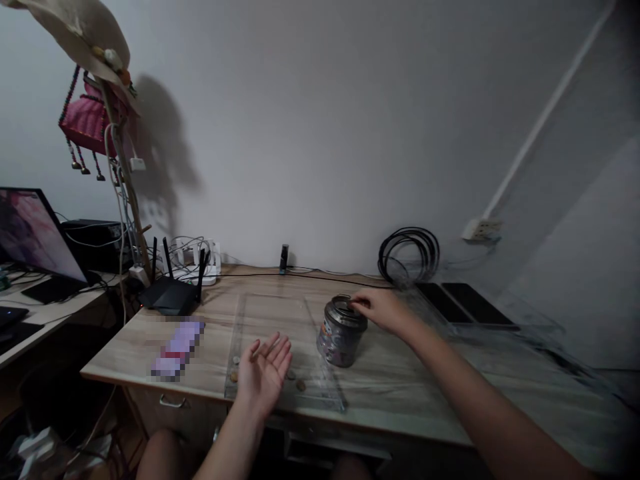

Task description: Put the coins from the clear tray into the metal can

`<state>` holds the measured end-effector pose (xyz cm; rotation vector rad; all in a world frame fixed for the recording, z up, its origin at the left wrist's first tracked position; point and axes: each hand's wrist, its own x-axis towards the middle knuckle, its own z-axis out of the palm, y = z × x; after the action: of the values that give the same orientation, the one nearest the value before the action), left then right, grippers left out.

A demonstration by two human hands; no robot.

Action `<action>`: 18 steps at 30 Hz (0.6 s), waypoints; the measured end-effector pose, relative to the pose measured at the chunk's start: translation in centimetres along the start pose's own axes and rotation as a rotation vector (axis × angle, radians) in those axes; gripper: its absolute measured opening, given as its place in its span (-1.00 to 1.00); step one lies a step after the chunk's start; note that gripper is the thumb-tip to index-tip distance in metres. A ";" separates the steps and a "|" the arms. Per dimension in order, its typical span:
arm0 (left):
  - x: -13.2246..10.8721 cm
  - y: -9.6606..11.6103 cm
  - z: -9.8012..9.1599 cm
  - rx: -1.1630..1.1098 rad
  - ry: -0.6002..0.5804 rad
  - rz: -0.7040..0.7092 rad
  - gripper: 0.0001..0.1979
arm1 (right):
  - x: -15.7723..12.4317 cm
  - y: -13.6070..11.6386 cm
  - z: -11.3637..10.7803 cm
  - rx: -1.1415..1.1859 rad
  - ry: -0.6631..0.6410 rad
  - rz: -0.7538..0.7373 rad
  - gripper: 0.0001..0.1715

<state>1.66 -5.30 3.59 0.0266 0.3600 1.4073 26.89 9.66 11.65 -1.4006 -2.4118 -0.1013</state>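
Note:
My left hand point(265, 373) is palm up with its fingers apart above a clear plastic tray point(270, 307), and I see nothing in the palm. Several coins point(301, 385) lie around that hand, within the tray. To the right stands an upright grey tin point(341, 340) with printed pictures and a metal lid. My right hand point(379, 308) reaches in from the right over the lid's edge, fingertips pinched together close to the top. What sits between those fingertips, if anything, is too small to make out.
A black router point(173, 293) and a pixelated purple item point(179, 350) are on the left of the desk. Behind lie a small black device point(284, 259) and a coiled black cable point(409, 255). Two dark flat panels point(465, 303) rest at the right. A monitor point(40, 233) stands far left.

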 end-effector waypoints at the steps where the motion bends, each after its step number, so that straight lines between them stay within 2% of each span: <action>1: 0.0 0.5 -0.3 0.012 0.006 0.022 -0.55 | 0.1 0.1 0.2 -0.002 -0.010 -0.010 -0.77; 4: -0.1 2.2 -1.1 0.063 0.038 0.107 -0.64 | 0.1 -0.3 0.5 0.006 -0.019 -0.042 -0.76; 7: -0.3 4.1 -1.2 0.161 0.066 0.258 -0.74 | 0.2 -0.4 0.4 0.023 -0.006 -0.053 -0.72; 11: -0.3 6.3 -0.7 0.360 0.083 0.505 -0.83 | 0.4 0.1 0.7 -0.012 -0.032 -0.064 -0.76; 13: 0.1 6.9 -0.6 0.528 0.084 0.591 -0.85 | 0.5 0.1 0.6 -0.029 -0.050 -0.046 -0.80; 15: 0.9 7.1 -0.9 0.766 0.092 0.603 -0.89 | 0.4 -0.8 0.2 -0.029 0.013 -0.015 -0.77; 18: 2.5 6.5 -2.4 1.201 0.030 0.493 -0.88 | -0.5 -4.1 0.1 0.069 0.211 -0.016 -0.72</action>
<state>-4.85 -2.22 2.25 1.1340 1.2390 1.4722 23.64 7.16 11.84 -1.2723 -2.2323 -0.1605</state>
